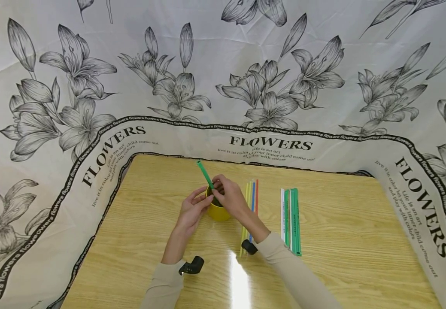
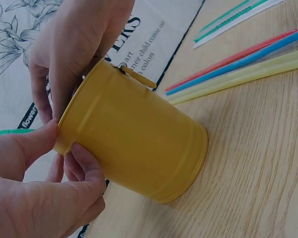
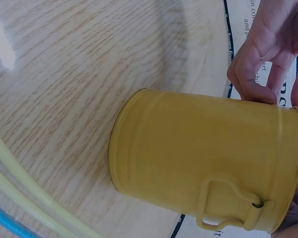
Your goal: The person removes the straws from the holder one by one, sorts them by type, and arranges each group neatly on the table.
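A small yellow metal pail (image 1: 219,213) with a side handle (image 3: 228,198) stands on the wooden table, its contents looking dark and hard to make out. My left hand (image 1: 190,210) grips its rim from the left, thumb on the edge and fingertips against the outer wall (image 2: 134,134). A green straw (image 1: 204,173) rises at a tilt from the pail's mouth. Reaching over the mouth from the right, my right hand (image 1: 231,198) pinches the straw low down between thumb and fingers. Some of its fingertips are hidden inside the rim.
Right of the pail lie yellow straws (image 2: 248,72), a blue straw (image 2: 233,63) and a red straw (image 2: 228,60). Farther right are green strips (image 1: 295,221) and a white strip (image 1: 283,214). A flower-printed cloth (image 1: 192,141) borders the table (image 1: 342,240).
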`<control>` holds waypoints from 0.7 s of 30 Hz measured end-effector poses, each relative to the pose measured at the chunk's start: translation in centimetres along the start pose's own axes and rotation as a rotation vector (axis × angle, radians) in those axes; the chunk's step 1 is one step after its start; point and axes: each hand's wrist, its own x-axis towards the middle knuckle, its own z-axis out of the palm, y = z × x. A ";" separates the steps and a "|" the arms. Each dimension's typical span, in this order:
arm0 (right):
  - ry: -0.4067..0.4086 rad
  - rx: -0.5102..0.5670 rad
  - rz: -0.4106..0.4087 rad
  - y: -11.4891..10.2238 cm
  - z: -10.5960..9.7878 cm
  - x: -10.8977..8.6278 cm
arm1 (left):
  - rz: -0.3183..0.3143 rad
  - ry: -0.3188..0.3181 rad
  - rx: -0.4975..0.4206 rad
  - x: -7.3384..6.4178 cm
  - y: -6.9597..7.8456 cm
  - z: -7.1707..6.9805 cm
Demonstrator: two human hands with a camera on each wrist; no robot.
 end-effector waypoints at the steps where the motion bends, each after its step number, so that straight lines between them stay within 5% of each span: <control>1: 0.002 0.010 0.007 0.0 -0.1 0.0 | 0.001 -0.001 0.000 0.0 0.0 0.0; 16: 0.193 0.074 -0.029 0.0 -2.4 -0.6 | 0.013 0.004 -0.005 0.0 -0.2 0.2; 21: 0.265 0.163 0.017 0.0 -3.7 -0.7 | 0.019 0.008 -0.010 0.0 -0.2 0.2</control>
